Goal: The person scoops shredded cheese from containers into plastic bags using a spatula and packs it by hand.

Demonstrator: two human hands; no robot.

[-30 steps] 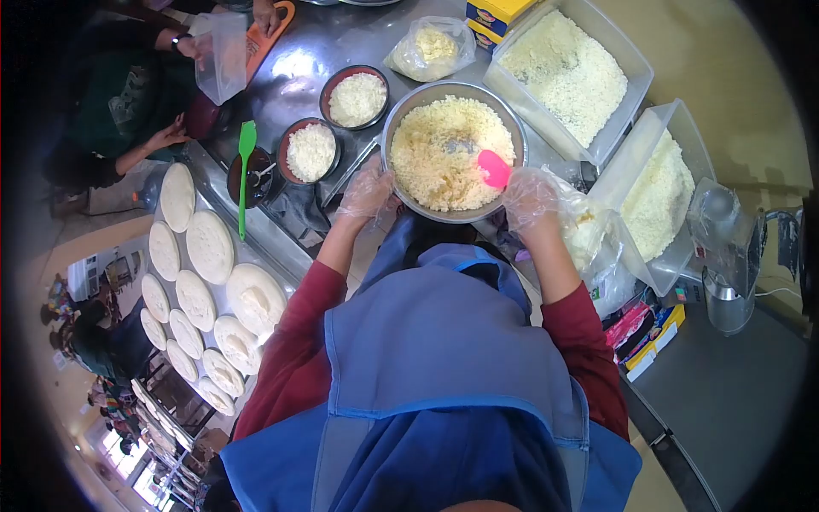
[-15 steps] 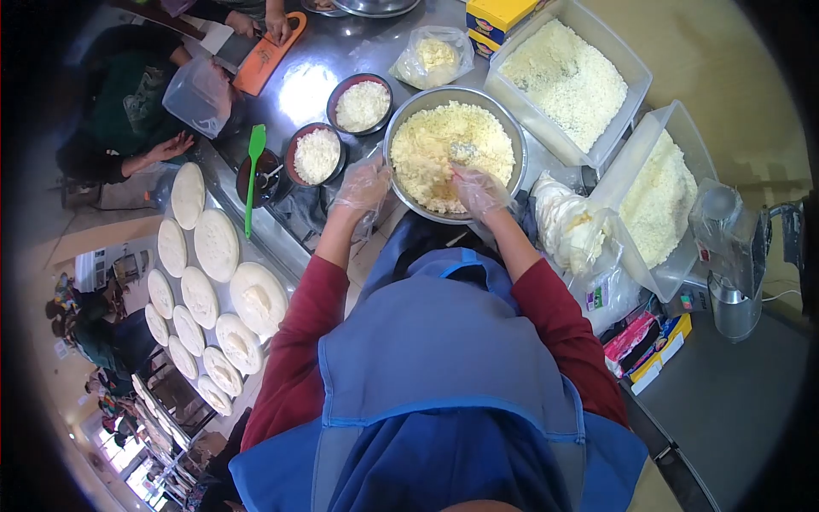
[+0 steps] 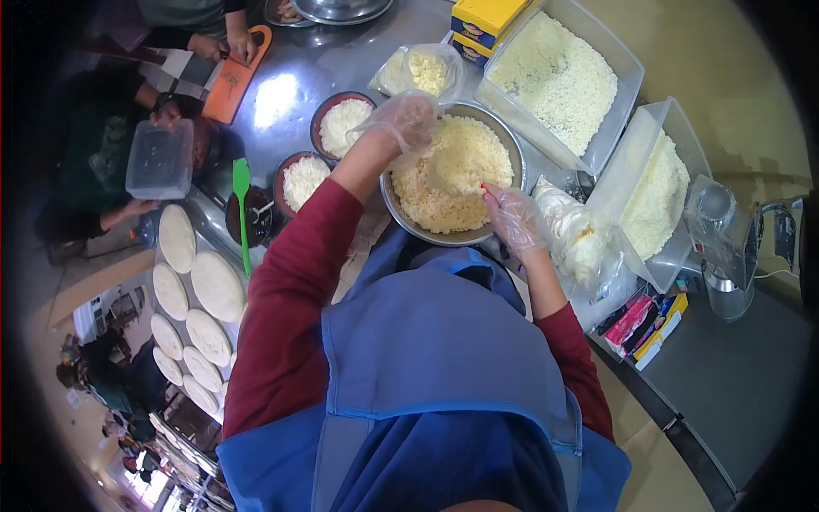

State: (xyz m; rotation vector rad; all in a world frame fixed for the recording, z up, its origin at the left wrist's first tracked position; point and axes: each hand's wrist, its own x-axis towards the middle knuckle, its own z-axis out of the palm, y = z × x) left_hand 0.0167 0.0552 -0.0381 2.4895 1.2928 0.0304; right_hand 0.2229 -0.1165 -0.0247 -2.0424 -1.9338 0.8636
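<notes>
A metal bowl [image 3: 395,211] of pale yellow, crumbly food that looks like grated cheese [image 3: 435,200] stands before me. My left hand [image 3: 408,122], in a loose clear plastic glove, is over the bowl's upper left rim, close to a clear bag [image 3: 388,77] of yellow crumbs. Its fingers are largely hidden. My right hand [image 3: 516,219], gloved too, is at the bowl's right side, with fingers pinched together over the food. A small red spot shows at their tips; what they hold is unclear. A rounded heap in the bowl is blurred.
Two dark bowls [image 3: 317,136] of white gratings stand left of the metal bowl, near a green spatula [image 3: 241,192]. Plastic tubs [image 3: 636,72] of gratings and a bag of white stuff [image 3: 567,226] are right. Dough discs [image 3: 217,286] lie lower left. Another person's hands [image 3: 241,47] work at an orange board [image 3: 229,85].
My left hand has left the bowl's left side and moved up and right over its rim. My right hand has shifted right and down. The camera view has shifted slightly.
</notes>
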